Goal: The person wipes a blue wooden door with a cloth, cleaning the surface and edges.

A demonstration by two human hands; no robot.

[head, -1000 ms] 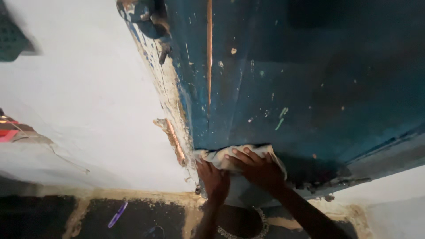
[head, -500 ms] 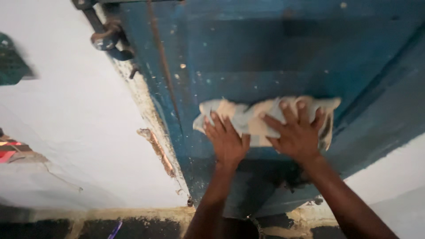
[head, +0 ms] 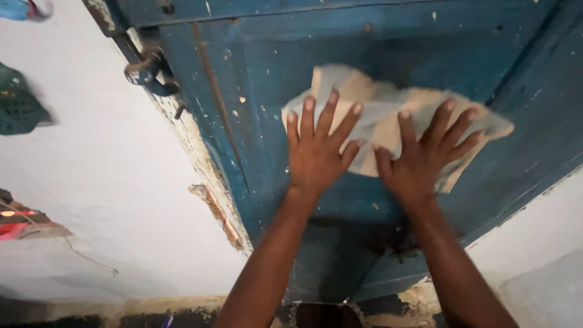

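I am looking down at a worn blue wooden door (head: 388, 48), its paint chipped and flecked with pale spots. I am pressing a pale, crumpled cloth (head: 376, 109) flat against the door's middle panel. My left hand (head: 317, 152) is lying on the cloth's left edge, fingers spread wide and straight, palm down. My right hand (head: 422, 158) is lying on the cloth's lower right part, fingers likewise fanned out. Neither hand is closing around the cloth; both are pinning it against the wood with open palms.

To the left of the door, a dark metal latch (head: 149, 70) is hanging at the door's edge, and beyond it a white plastered wall (head: 103, 182) is showing, with a rust-coloured chip (head: 215, 209) just beside the door's edge. Below the door, a dark floor (head: 91, 319) is showing.

To my mind, wiping well here means keeping both palms flat and the pressure even, so the cloth is not bunching or sliding out from under my fingers. The flaking paint near the door's left edge looks rough, so I am judging that lighter pressure there would avoid snagging the cloth.
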